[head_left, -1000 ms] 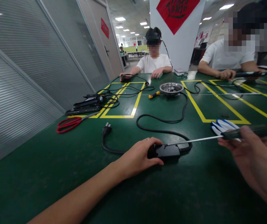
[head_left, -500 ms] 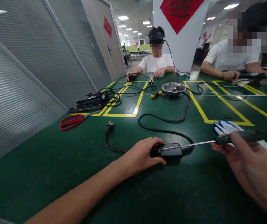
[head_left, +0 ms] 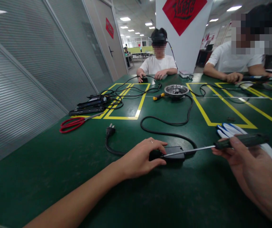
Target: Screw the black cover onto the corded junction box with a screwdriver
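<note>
My left hand (head_left: pixel 145 157) grips the left end of a black power adapter (head_left: pixel 176 153) lying on the green table (head_left: pixel 117 202), thumb on the near side and fingers on the far side. In my right hand (head_left: pixel 250 161) is a screwdriver (head_left: pixel 242 141) with a dark handle, held nearly level. Its long metal shaft points left, and its tip touches or hovers just over the adapter by my left fingers. A black cable with a plug (head_left: pixel 110 130) runs from the adapter's left; another cable curves away from its right end.
Red-handled scissors (head_left: pixel 72 124) and black bundled items (head_left: pixel 90 104) lie at the left. Beyond the adapter are a metal bowl (head_left: pixel 176 90) and a yellow-black tool (head_left: pixel 159 97). White-blue gloves (head_left: pixel 231 129) lie behind my right hand. Two people (head_left: pixel 159 65) sit opposite.
The screwdriver tip has shifted slightly left and down along the adapter, with my right hand moving a little left. Across the table, a person's hand and the dark object near it have moved right.
</note>
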`<state>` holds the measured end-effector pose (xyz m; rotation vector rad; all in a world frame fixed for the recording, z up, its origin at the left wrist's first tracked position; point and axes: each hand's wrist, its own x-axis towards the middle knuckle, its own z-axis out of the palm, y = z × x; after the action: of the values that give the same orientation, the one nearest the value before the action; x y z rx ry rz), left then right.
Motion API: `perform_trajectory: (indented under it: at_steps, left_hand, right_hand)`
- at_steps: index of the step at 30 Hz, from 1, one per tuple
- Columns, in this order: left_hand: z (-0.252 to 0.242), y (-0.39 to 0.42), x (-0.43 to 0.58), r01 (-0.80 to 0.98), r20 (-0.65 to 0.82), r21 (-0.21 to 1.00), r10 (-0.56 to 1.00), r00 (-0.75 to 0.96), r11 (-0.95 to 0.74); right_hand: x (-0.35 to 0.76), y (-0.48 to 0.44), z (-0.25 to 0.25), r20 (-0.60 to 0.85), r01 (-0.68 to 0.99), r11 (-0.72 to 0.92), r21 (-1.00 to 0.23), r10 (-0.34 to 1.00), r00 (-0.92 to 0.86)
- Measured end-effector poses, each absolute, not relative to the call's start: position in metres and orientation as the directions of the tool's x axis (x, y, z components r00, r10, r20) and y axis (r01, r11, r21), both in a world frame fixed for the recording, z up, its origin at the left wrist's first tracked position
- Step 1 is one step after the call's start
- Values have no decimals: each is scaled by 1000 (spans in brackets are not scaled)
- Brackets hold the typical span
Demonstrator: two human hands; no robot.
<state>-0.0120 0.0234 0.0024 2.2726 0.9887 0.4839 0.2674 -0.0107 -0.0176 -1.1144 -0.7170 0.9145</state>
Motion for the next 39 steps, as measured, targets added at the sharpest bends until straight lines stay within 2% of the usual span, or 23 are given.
perform_trajectory:
  at_steps: [9, 15, 21, 25, 29, 33, 39]
  left_hand:
    - [3, 35, -20, 453, 53, 739, 713, 700, -499]
    - [-5, 36, -19, 448, 20, 791, 751, 660, -415]
    - [4, 31, -20, 553, -63, 759, 806, 588, -345]
    - [9, 28, -19, 533, 26, 745, 815, 578, -401]
    - [-4, 28, -12, 490, 85, 698, 740, 668, -522]
    - [-14, 29, -9, 483, 82, 703, 734, 675, -523]
    - [-7, 26, -11, 496, 75, 702, 746, 662, -510]
  right_hand:
    - [276, -4, -9, -12, -308, 154, -939, 879, 477]
    - [283, 1, -7, -91, -333, 96, -938, 859, 504]
    - [280, 0, -6, -89, -327, 98, -940, 855, 511]
    - [283, 0, -3, -68, -313, 119, -942, 847, 527]
    - [285, -2, -1, 70, -242, 243, -940, 827, 558]
    - [276, -9, 1, 288, -76, 402, -912, 763, 579]
    - [264, -23, -4, 361, 77, 398, -914, 711, 604]
